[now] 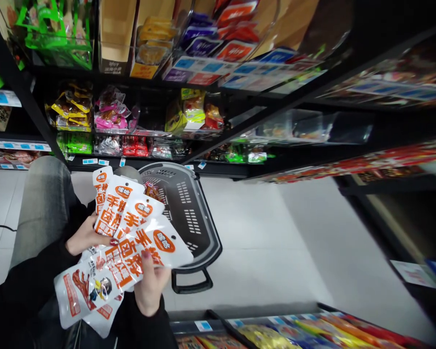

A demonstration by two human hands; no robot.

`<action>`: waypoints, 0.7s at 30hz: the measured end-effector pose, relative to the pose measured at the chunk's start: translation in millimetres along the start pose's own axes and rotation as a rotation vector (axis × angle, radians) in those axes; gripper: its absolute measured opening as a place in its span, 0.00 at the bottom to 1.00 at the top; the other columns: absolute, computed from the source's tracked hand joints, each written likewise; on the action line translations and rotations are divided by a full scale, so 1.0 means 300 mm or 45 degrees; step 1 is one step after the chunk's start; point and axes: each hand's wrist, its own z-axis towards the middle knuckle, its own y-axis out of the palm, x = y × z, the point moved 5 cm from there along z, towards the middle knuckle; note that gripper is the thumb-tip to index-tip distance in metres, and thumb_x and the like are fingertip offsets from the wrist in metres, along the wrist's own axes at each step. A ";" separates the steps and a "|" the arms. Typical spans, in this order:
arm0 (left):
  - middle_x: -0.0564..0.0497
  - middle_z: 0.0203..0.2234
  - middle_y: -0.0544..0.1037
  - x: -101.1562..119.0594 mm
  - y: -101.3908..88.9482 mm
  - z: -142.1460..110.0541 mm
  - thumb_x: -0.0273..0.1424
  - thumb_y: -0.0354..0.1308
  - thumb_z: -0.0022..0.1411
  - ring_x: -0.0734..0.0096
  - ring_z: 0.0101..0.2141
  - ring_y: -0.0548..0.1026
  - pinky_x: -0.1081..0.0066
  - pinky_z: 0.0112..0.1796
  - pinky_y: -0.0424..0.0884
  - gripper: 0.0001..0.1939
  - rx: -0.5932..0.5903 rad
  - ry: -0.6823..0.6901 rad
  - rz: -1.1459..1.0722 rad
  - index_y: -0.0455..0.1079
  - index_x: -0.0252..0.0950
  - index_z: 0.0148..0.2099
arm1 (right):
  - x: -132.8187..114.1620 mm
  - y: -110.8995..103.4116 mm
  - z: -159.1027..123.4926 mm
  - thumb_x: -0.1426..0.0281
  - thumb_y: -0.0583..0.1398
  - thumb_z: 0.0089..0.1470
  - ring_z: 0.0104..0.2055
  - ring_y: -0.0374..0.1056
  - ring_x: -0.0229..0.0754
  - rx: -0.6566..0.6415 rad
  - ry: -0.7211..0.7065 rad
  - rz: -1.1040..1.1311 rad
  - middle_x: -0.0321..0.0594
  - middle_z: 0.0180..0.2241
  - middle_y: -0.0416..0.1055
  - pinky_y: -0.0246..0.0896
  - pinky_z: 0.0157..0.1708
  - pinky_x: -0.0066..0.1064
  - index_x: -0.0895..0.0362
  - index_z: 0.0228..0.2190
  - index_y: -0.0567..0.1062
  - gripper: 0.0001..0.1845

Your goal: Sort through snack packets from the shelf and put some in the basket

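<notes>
Several white snack packets with orange print are fanned out above my lap. My left hand grips the fan from its left side, thumb across the front. On the right, my right hand pinches the frontmost packet, its thumb on the print. The packets overlap, so the lower parts of the rear ones are hidden. Behind them on the floor stands a dark grey shopping basket with a slotted bottom and a black handle. A small reddish-brown packet lies inside it, partly covered by the white packets.
Black shelves with bagged snacks in clear bins rise ahead. Pale floor tiles extend to the right of the basket. Another shelf holds colourful packets along the bottom edge. My jeans-clad knee is at left.
</notes>
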 end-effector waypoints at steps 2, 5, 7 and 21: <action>0.45 0.40 0.80 -0.005 0.007 -0.004 0.31 0.71 0.36 0.52 0.40 0.76 0.55 0.46 0.69 0.25 -0.093 -0.045 -0.025 0.74 0.31 0.40 | 0.037 -0.020 0.006 0.63 0.61 0.48 0.42 0.73 0.47 0.100 0.048 0.057 0.47 0.40 0.77 0.68 0.44 0.40 0.62 0.43 0.73 0.21; 0.45 0.39 0.81 -0.006 0.009 -0.006 0.30 0.69 0.39 0.53 0.40 0.76 0.59 0.45 0.70 0.24 -0.178 -0.024 -0.094 0.74 0.31 0.42 | 0.070 -0.005 0.030 0.63 0.65 0.45 0.42 0.73 0.50 0.062 0.115 0.154 0.48 0.43 0.76 0.67 0.43 0.43 0.58 0.46 0.71 0.26; 0.45 0.39 0.81 -0.007 0.001 -0.005 0.30 0.68 0.41 0.53 0.41 0.77 0.60 0.44 0.71 0.24 -0.177 0.010 -0.181 0.73 0.32 0.44 | 0.070 0.025 0.049 0.62 0.64 0.46 0.43 0.72 0.49 -0.055 0.104 0.203 0.47 0.44 0.75 0.66 0.45 0.43 0.57 0.47 0.70 0.26; 0.46 0.32 0.82 -0.043 -0.067 0.050 0.28 0.67 0.38 0.56 0.33 0.79 0.63 0.36 0.74 0.22 0.148 -0.008 -0.577 0.73 0.33 0.41 | -0.027 0.150 0.131 0.60 0.67 0.41 0.45 0.69 0.47 -0.670 0.085 0.169 0.43 0.38 0.75 0.62 0.50 0.41 0.56 0.40 0.72 0.23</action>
